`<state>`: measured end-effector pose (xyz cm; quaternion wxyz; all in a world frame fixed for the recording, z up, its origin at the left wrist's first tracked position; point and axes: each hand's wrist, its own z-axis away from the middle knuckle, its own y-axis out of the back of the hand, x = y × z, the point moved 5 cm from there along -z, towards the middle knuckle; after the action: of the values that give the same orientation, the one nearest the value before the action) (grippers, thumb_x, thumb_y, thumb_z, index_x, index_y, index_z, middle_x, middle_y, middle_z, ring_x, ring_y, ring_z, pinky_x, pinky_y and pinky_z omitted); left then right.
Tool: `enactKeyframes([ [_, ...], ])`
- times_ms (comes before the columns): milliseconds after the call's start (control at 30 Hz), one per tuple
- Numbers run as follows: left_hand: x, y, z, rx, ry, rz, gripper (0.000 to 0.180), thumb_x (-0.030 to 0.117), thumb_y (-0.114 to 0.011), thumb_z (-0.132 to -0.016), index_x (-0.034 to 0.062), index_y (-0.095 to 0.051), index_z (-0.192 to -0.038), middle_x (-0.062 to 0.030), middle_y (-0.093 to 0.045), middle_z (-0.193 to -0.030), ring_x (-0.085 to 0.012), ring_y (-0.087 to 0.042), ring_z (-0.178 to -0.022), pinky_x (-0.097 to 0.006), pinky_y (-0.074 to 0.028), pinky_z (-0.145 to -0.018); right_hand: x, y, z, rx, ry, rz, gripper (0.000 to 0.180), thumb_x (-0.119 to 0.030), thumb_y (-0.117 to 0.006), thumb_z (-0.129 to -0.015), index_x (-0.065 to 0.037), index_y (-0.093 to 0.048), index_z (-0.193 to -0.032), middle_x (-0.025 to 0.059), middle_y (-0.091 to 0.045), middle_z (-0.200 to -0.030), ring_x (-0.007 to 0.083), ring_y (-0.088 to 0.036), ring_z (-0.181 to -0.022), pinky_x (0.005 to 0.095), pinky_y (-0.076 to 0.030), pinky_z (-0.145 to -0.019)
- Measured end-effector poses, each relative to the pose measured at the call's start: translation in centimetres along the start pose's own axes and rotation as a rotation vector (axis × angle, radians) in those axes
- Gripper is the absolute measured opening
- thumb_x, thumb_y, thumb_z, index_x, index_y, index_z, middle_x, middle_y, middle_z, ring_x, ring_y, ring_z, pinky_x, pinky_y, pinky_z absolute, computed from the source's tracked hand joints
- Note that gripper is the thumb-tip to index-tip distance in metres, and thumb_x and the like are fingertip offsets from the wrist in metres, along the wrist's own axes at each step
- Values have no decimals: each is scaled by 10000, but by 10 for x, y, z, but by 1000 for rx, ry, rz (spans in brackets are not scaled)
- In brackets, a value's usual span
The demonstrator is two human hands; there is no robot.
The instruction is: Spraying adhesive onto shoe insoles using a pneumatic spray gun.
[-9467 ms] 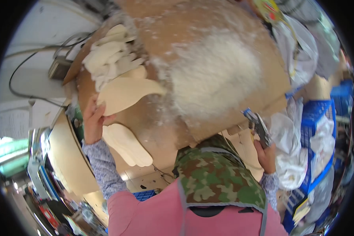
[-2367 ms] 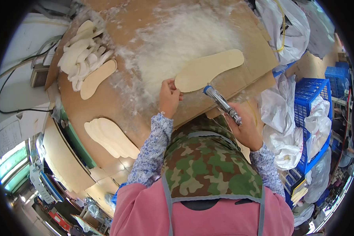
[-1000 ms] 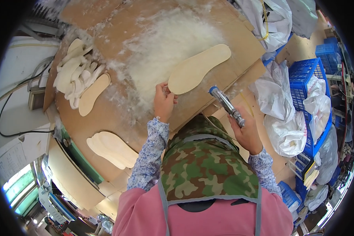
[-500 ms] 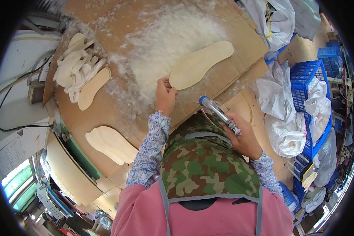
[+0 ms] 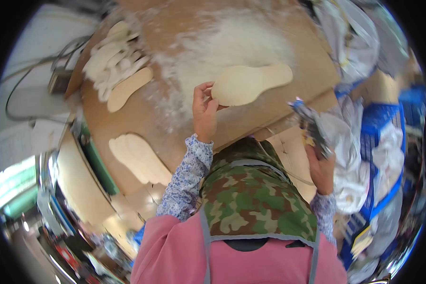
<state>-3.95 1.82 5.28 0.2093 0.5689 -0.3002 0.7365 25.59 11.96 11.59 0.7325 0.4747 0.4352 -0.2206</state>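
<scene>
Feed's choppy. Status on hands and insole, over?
Left hand: holding insole by wide end. Right hand: gripping grey tool, apart. White fluff beyond insole.

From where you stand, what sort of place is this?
Likely a workshop, perhaps for shoe insoles: the left hand holds a pale sole-shaped piece, similar pieces lie piled on the brown table, and a blue crate stands at right.

Blue crate (image 5: 380,114), white bag (image 5: 353,189), dark box (image 5: 58,81)
</scene>
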Motion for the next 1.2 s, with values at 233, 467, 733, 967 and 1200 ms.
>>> enactKeyframes([
  [233,127,159,58,179,-107,-196,341,27,-423,-770,32,-601,-1060,-14,-609,-1059,-45,-516,-804,-176,-391,-649,23,11,5,-52,-97,-90,187,-139,-584,-888,22,-589,-793,-46,-508,-700,45,-393,-604,227,-298,-509],
  [467,123,292,97,136,139,-386,299,35,-383,-771,15,-611,-964,-51,-598,-1003,-135,-522,-966,-248,-386,-899,-11,-57,-12,-280,21,-86,130,-74,-571,-884,45,-567,-937,-1,-557,-732,60,-474,-696,207,-370,-625],
  [733,4,391,18,311,62,-779,326,27,-454,-798,105,-606,-1075,-56,-582,-1015,-169,-500,-881,-275,-426,-799,-20,-95,-7,-366,58,50,134,-37,-565,-866,25,-587,-984,-41,-443,-651,51,-346,-589,243,-274,-505],
  [967,-1,453,-107,772,-149,-1256,590,187,-551,-812,68,-367,-1359,-195,-481,-1210,-353,-489,-1071,-444,-411,-902,-40,-113,16,-233,11,79,185,0,-570,-821,7,-611,-1001,-57,-379,-603,50,-318,-560,252,-250,-492],
  [1200,-38,533,-183,654,357,-1407,696,308,-582,-752,65,-349,-1361,-212,-382,-1371,-356,-405,-1249,-445,-360,-1016,-40,-106,33,-166,73,102,143,-5,-564,-824,26,-581,-963,-53,-358,-625,60,-311,-570,258,-274,-504],
])
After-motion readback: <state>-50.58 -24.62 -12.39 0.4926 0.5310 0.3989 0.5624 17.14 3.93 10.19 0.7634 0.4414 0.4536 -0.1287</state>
